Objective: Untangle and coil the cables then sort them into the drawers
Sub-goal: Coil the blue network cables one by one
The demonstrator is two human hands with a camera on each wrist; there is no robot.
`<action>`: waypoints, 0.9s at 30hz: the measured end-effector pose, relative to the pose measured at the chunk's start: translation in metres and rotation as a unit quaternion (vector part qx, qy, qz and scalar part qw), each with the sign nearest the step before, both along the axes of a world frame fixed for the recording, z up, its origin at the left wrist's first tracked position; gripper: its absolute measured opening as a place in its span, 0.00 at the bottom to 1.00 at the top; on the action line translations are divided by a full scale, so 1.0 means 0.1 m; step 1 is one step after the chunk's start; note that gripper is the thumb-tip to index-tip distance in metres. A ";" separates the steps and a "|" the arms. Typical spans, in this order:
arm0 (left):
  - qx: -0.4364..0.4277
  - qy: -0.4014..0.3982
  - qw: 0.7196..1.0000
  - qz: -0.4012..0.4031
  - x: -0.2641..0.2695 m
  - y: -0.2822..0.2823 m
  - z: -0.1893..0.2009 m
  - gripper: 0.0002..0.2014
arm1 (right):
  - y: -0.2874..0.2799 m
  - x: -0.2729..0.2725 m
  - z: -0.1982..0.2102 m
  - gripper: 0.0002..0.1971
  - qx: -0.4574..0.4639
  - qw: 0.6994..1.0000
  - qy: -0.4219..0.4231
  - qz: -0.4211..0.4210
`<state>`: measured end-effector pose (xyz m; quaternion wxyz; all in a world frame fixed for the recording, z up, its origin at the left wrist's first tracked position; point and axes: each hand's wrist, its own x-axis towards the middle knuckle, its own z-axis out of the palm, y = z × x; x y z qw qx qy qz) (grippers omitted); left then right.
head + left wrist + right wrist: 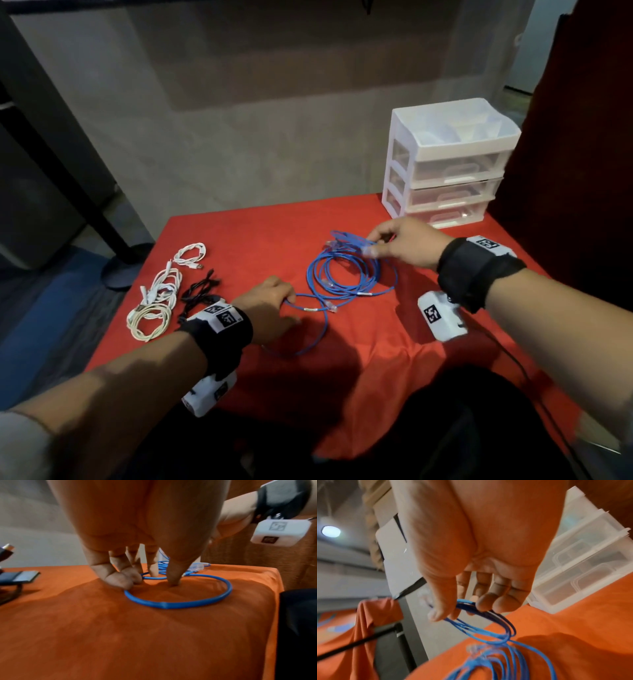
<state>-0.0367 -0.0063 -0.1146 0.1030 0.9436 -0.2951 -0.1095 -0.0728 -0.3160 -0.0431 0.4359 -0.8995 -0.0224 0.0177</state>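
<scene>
Untangling of the blue cable (346,274) underway, mid-desk on the red cloth (376,342). Best done slowly: keep the loose loop pinned low while lifting the bundled turns clear, feed one end through rather than tugging, watch the clear plugs (330,306) so none snags in a neighbouring turn. Likely several blue cables interlaced; cannot tell how many.

Left hand (270,308) down on the cloth, fingers (120,580) curled and pinching a strand at the near loop, thumb tip pressed into the cloth inside that loop. Right hand (404,245) raised just above the far side of the tangle, thumb and curled fingers (489,603) closed round a bunch of several blue turns, lifted off the cloth in the right wrist view. Hands well apart, each clamped on its own part of the blue tangle.

White cables (154,301) and black cable (200,291) lying loosely coiled at the left of the desk, not yet stowed. Drawer unit (448,161) at the far right corner, drawers closed.
</scene>
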 end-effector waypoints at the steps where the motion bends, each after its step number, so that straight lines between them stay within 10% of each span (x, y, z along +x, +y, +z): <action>1: -0.003 0.002 1.000 0.009 0.03 0.00 0.00 0.17 | 0.00 -0.03 0.07 0.07 0.031 0.999 -0.010 -0.016; 9: -0.157 -0.017 0.984 0.079 -0.04 -0.32 0.40 0.13 | 0.02 -0.23 0.40 0.10 0.146 0.988 -0.034 -0.039; 13: -0.440 0.329 0.818 0.171 -0.23 -0.71 1.02 0.29 | 0.28 -0.36 0.47 0.06 0.057 0.989 -0.132 0.024; 15: -0.492 0.362 0.775 0.164 -0.29 -0.79 1.22 0.26 | 0.44 -0.42 0.50 0.06 -0.025 0.988 -0.142 0.052; 27: -0.539 0.149 0.794 0.239 -0.22 -0.43 1.26 0.17 | 0.50 -0.74 0.65 0.10 -0.127 0.969 -0.209 0.039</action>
